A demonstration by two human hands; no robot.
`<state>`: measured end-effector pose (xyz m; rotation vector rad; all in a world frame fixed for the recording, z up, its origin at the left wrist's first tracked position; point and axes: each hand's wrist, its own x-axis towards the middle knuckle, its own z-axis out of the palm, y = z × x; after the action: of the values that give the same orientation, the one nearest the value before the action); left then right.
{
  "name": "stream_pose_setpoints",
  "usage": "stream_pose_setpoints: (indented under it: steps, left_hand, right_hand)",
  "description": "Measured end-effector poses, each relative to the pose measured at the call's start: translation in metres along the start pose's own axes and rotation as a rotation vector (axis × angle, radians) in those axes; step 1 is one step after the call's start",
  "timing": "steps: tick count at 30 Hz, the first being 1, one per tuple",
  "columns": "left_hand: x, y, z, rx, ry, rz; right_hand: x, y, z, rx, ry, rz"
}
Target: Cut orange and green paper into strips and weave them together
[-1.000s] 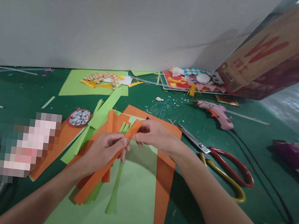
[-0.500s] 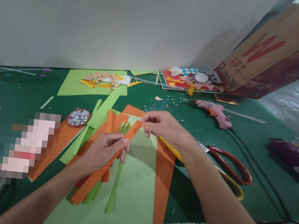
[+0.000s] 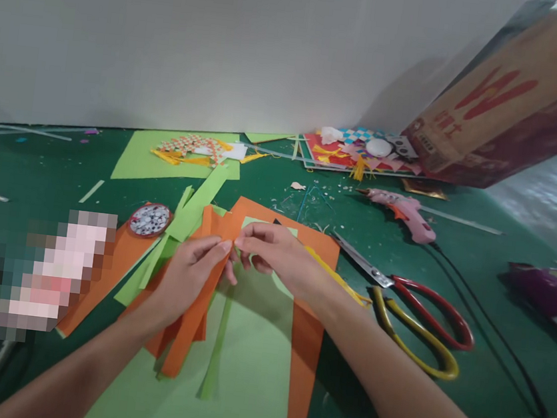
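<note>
My left hand [image 3: 194, 270] pinches an orange paper strip [image 3: 185, 343] between thumb and fingers, its long lower end slanting down over other strips. At the strip's upper end, my right hand [image 3: 271, 248] is closed, thumb and forefinger on the paper; the fingertips of both hands nearly meet. Below them lies a light green sheet [image 3: 250, 373] on top of an orange sheet [image 3: 301, 372]. A narrow green paper strip [image 3: 214, 356] runs down the green sheet beneath my fingers. Wider light green strips [image 3: 202, 193] lie beyond my left hand. A yellow wavy-edged piece [image 3: 338, 277] shows beside my right wrist.
Scissors [image 3: 381, 279] lie right of the papers. Farther back is a pink glue gun [image 3: 406, 213] with a black cable. A round container of googly eyes [image 3: 150, 220] sits at left. Paper crafts [image 3: 360, 152] and a large paper bag [image 3: 493, 92] stand by the wall.
My right hand has moved left and down from the strip's far tip to beside my left fingers. The orange strip has swung steeper, its lower end shifting right.
</note>
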<state>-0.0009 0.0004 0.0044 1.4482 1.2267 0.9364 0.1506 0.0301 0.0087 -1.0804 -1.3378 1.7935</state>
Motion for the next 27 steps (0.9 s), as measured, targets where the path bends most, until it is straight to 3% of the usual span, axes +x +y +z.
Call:
stream_pose_setpoints:
  steps: [11,18,27]
  left_hand:
    - [-0.003,-0.001,0.002,0.068,0.008,0.010]
    - [-0.004,0.000,0.001,0.132,0.110,0.016]
    - [-0.006,-0.005,0.005,0.188,0.255,0.083]
  right_hand:
    - [0.000,0.003,0.006,0.055,0.031,-0.008]
    - [-0.002,0.002,0.002,-0.103,-0.019,0.025]
    - [-0.001,0.014,0.021,0.074,0.113,0.007]
